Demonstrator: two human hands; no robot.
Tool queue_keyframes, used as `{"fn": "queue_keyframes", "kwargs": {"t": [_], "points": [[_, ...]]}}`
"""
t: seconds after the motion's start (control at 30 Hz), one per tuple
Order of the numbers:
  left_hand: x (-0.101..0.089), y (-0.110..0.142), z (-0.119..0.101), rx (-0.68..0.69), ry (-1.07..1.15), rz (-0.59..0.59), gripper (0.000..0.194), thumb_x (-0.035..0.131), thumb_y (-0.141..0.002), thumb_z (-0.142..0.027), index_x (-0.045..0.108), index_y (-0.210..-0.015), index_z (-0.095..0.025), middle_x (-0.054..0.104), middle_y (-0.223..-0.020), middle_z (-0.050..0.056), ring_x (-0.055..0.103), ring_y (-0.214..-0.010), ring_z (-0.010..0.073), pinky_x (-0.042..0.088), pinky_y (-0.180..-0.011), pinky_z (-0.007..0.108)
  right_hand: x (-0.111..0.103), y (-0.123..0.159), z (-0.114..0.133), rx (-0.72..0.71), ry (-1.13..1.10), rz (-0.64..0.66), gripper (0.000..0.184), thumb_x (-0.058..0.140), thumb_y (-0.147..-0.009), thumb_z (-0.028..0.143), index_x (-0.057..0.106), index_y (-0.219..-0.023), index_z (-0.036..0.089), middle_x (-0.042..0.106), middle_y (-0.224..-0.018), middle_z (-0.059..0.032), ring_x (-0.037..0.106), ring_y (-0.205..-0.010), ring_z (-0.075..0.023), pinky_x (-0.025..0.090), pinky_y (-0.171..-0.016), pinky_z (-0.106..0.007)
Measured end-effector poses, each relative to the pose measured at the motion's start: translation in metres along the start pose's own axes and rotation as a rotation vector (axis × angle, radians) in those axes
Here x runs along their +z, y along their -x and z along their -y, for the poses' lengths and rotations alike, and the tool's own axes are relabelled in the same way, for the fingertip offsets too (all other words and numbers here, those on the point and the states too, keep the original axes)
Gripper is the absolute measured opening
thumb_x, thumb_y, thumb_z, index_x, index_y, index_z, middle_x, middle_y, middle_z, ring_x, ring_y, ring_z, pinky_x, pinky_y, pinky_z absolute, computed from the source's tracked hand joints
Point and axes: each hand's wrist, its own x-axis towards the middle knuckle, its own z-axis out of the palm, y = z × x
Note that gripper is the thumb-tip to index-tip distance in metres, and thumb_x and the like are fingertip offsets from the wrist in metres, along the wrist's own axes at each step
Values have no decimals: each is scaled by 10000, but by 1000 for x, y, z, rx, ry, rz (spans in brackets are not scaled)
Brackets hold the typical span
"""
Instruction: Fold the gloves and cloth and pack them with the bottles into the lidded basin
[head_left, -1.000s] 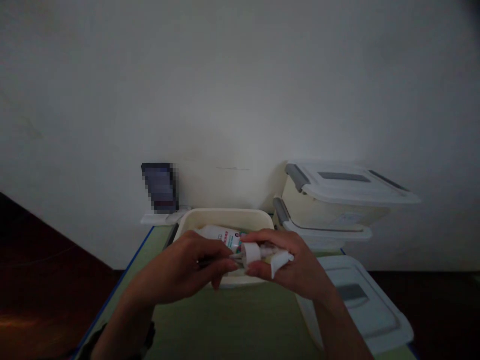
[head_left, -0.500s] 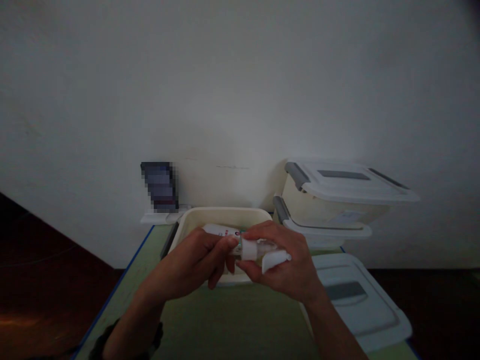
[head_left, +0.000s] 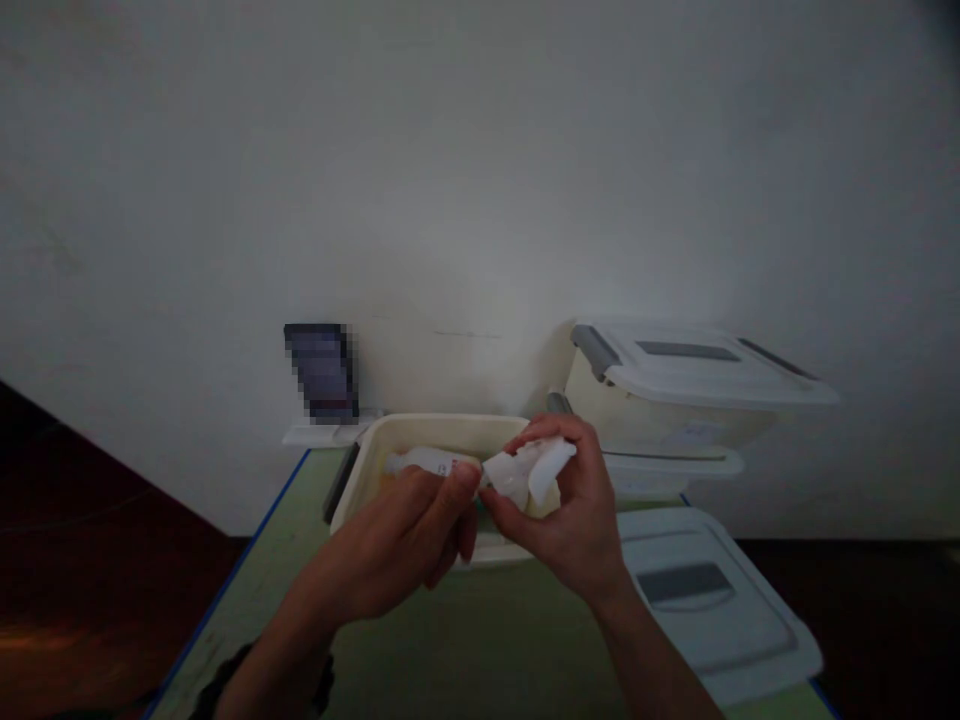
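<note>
My right hand point(head_left: 574, 520) is closed around a white dispenser head point(head_left: 512, 475), gripping its round collar between thumb and fingers. A flat white tab sticks out of the head's right end. My left hand point(head_left: 420, 525) is curled with the thumb pressed on the fingers, right beside the collar's left end. What it pinches is hidden. Both hands are over a cream plastic bin point(head_left: 405, 425). Inside the bin lies a white container with red print point(head_left: 435, 460), partly covered by my left hand.
To the right stand two stacked lidded storage boxes point(head_left: 667, 420) with grey latches. A loose white lid point(head_left: 720, 640) with a grey handle lies on the green tabletop point(head_left: 480, 650). A blurred-out device point(head_left: 322, 370) leans on the wall at the back left.
My right hand has turned upward, tilting the dispenser head up to the right. My left fingers have closed up at its collar, where thin light strands showed earlier. More of the container shows.
</note>
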Motion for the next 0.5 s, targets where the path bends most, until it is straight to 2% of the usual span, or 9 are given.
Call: {"fn": "queue_keyframes", "kwargs": {"t": [0.07,0.13,0.2,0.27,0.4,0.5], "points": [[1,0,2,-15,15,28,675,152,-881,-610,556,-584,-159,468,-429,-22,479,-424,102,403,-477,207,1,1,-1,-33,-12,1,497,742,-610,178,457,-1010,252,506,-949,-16,525,-926,-198,430,-827,-360],[1,0,3,-22,34,70,693,122,-866,-635,542,-582,-162,462,-443,-19,467,-429,105,397,-462,211,1,2,-2,-10,-38,61,594,755,-611,187,425,-1099,266,480,-1049,-36,518,-972,-200,431,-850,-360],[0,0,3,-5,33,109,707,86,-863,-638,528,-576,-167,461,-464,-13,464,-445,108,395,-462,214,2,4,-3,61,-103,132,681,767,-617,209,362,-1157,292,449,-1112,-41,541,-925,-179,469,-790,-332],[-1,0,2,20,-17,113,705,59,-873,-613,526,-584,-170,471,-498,-7,463,-465,108,395,-474,216,4,5,-4,135,-189,179,644,750,-655,235,332,-1139,313,448,-1100,-28,558,-835,-148,493,-704,-295],[-1,0,2,37,-123,96,666,42,-893,-566,518,-641,-174,504,-572,1,453,-487,110,372,-472,225,8,5,-5,202,-227,125,487,700,-716,239,355,-1053,304,461,-948,13,521,-679,-101,479,-585,-228],[0,-1,5,57,-111,62,642,44,-897,-559,481,-620,-179,490,-570,0,435,-493,116,358,-470,232,7,5,-3,226,-228,139,504,719,-691,229,361,-1039,300,446,-872,32,490,-604,-85,460,-511,-198]]}}
